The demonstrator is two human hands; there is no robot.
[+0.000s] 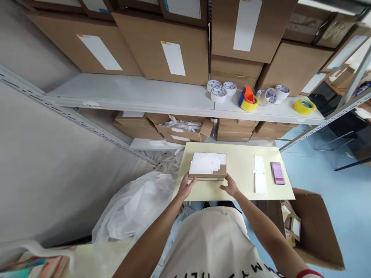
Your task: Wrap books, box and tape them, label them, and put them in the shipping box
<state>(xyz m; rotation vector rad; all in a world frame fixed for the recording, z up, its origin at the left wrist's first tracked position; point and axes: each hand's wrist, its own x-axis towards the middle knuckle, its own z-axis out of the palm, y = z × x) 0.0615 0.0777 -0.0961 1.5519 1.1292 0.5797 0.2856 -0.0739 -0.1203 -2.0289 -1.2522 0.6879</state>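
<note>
A small cardboard box point(222, 170) with white labels point(204, 162) over most of its top sits on a pale yellow tabletop point(237, 189). At its near left corner, my left hand point(186, 187) grips the side, thumb toward the front face. My right hand point(231, 186) holds the near right corner, its thumb pointing inward in front of the box. The fingers behind the corners are partly hidden. To the right on the same tabletop lie white label sheets point(260, 182) and a blurred purple phone-like object point(277, 173).
Beyond the table, a grey metal shelf point(139, 90) bears large cartons point(174, 46), white tape rolls point(218, 94) and a tape dispenser point(248, 99). A large open carton point(315, 227) with small boxes stands at lower right. A translucent plastic bag point(136, 204) bulges at left.
</note>
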